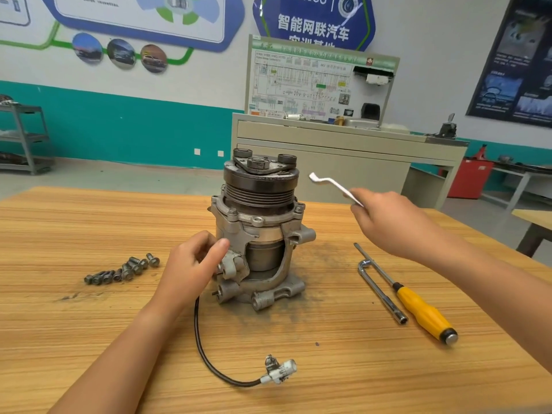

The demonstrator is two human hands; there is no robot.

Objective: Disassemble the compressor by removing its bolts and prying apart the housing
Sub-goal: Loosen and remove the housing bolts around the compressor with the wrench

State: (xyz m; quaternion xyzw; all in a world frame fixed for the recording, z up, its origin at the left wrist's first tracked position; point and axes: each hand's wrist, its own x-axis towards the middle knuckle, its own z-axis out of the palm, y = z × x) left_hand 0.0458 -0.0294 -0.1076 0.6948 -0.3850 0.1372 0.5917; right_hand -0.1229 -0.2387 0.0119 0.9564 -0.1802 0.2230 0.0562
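Wrench (pixel 331 186) pinched in right hand (pixel 385 222), left hand (pixel 194 264) curled against compressor (pixel 260 234); brace it firmly, seat the ring squarely on a remaining flange bolt (pixel 233 211) before turning

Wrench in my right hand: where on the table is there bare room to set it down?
Bare wood lies on the table at far left, behind the bolts, and near right, in front of the screwdriver. Crowded: right of the compressor, where the screwdriver and socket wrench lie, and the near middle with the cable.
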